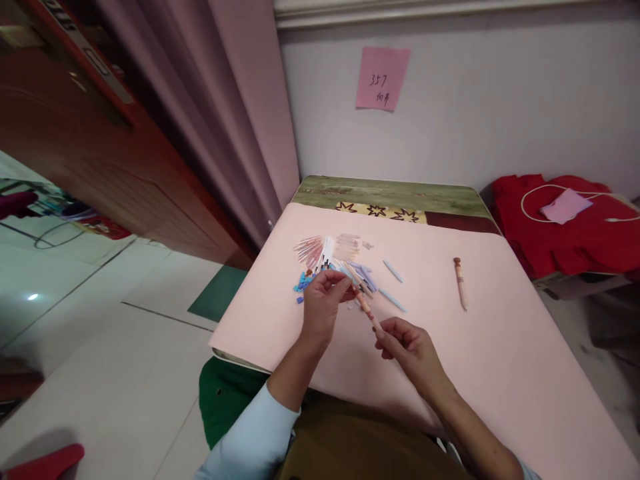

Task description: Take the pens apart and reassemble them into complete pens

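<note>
A slim peach-coloured pen (367, 309) with reddish-brown bands slants between my two hands above the table. My left hand (323, 307) pinches its upper end, and the fingertips hide that part. Its lower end is between the thumb and fingers of my right hand (413, 350). Just beyond my left hand lie pen parts: blue caps (303, 283), purple barrels (365, 273), pinkish sticks (310, 250) and white refills with dark tips (327, 250). Two light blue barrels (393, 271) rest apart to the right. Farther right lies a whole beige pen (461, 285) with a brown top.
A pink cover (500, 373) spreads over the table. Beyond its right edge is a red cloth-covered stool (590, 227) with a white cable and pink paper. A wooden door (125, 167) and curtain (240, 100) stand at the left. A pink note (383, 79) hangs on the wall.
</note>
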`<state>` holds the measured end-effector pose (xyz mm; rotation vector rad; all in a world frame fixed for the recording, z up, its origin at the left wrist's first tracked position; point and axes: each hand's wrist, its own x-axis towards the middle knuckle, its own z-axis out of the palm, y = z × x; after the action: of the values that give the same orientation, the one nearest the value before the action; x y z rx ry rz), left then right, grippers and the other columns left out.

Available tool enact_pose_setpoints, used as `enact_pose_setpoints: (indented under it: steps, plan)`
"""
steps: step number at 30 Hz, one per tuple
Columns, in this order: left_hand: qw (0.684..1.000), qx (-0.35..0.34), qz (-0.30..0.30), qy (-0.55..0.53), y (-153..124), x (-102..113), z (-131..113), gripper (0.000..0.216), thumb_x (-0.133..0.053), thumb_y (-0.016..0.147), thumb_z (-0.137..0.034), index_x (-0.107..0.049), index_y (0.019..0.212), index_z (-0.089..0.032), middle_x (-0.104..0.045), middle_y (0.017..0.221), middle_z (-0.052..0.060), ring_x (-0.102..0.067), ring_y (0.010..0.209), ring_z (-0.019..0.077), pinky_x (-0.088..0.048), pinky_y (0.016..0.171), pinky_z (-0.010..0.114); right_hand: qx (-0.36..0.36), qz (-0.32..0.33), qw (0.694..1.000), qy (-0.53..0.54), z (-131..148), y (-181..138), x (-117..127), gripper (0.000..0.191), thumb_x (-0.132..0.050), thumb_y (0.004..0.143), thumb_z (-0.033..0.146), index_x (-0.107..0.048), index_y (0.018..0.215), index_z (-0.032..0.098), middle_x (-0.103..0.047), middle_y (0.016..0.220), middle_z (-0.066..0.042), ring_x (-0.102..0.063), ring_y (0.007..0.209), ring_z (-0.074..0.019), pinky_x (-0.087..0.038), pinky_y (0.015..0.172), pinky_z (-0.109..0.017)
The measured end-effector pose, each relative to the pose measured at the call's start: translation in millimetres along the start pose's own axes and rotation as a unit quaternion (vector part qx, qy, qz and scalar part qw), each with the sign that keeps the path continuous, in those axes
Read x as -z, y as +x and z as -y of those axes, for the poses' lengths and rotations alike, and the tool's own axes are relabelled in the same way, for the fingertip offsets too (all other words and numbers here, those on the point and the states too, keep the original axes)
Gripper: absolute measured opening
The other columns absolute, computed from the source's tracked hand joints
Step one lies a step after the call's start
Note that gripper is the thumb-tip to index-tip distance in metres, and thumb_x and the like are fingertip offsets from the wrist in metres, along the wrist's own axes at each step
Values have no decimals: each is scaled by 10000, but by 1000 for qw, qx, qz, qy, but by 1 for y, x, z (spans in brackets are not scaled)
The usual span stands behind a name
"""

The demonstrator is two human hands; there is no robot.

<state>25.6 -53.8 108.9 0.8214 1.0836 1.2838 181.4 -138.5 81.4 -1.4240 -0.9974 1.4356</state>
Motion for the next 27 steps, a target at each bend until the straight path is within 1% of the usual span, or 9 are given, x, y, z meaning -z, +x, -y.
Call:
enact_pose_setpoints:
  steps: [6,9,12,15,18,20,22,25,27]
  plan:
    - [998,-7,46,40,0,6,2,269,-776,682,-331,-603,795,-158,-662,715,5,-682,694,163,-588,703,336,-1,2,1000,27,-12,0,-1,448,-750,699,555,-644,921,180,-660,700,-26,-590,621,-146,-514,629,-283]
    - [997,-6,54,45,-1,6,0,264,-771,685,-326,-595,792,-160,-657,714,4,-674,685,157,-585,683,325,11,10,1000,25,-19,2,-2,386,-733,737,519,-614,897,189,-665,714,-20,-605,660,-153,-503,669,-286]
    - [996,-27,56,63,-6,4,-2,254,-756,702,-324,-590,816,-168,-654,716,-2,-666,672,149,-580,658,303,43,-7,998,-41,-24,6,-2,328,-700,772,502,-636,855,191,-653,703,-15,-586,652,-151,-457,616,-259]
    - [991,-66,63,95,-11,1,-4,234,-741,723,-311,-594,846,-177,-653,755,-4,-665,693,144,-576,648,277,82,-52,988,-123,-24,11,-2,271,-699,771,464,-679,826,200,-623,674,1,-528,597,-134,-402,550,-246]
    - [984,-102,75,126,-13,-1,-6,215,-734,738,-303,-612,867,-182,-657,799,1,-663,729,140,-577,681,268,111,-58,983,-132,-19,11,-4,217,-689,781,419,-692,830,208,-638,705,-2,-526,608,-136,-408,564,-250]
    - [981,-111,83,135,-14,-3,-7,269,-740,737,-308,-622,948,-190,-666,854,12,-668,761,144,-580,707,274,134,-56,981,-125,-14,9,-7,191,-670,802,397,-695,835,210,-662,751,-13,-546,643,-142,-429,601,-256]
    - [980,-116,83,142,-14,-2,-7,418,-742,738,-322,-591,1111,-208,-676,966,36,-672,774,144,-585,731,294,159,-71,977,-122,-9,7,-6,184,-658,815,390,-704,843,213,-681,794,-25,-565,678,-150,-453,643,-265]
    - [976,-124,70,166,-13,8,-1,586,-718,765,-357,-486,1287,-229,-654,1131,87,-672,771,144,-592,742,329,181,-135,967,-118,-6,10,11,217,-664,805,417,-716,847,211,-689,803,-34,-579,691,-157,-473,668,-275]
    - [971,-123,51,199,-13,23,7,605,-694,783,-384,-457,1317,-229,-643,1160,102,-669,759,147,-594,695,322,181,-197,956,-118,-8,17,38,265,-670,791,449,-719,867,200,-687,784,-35,-578,681,-158,-473,660,-275]
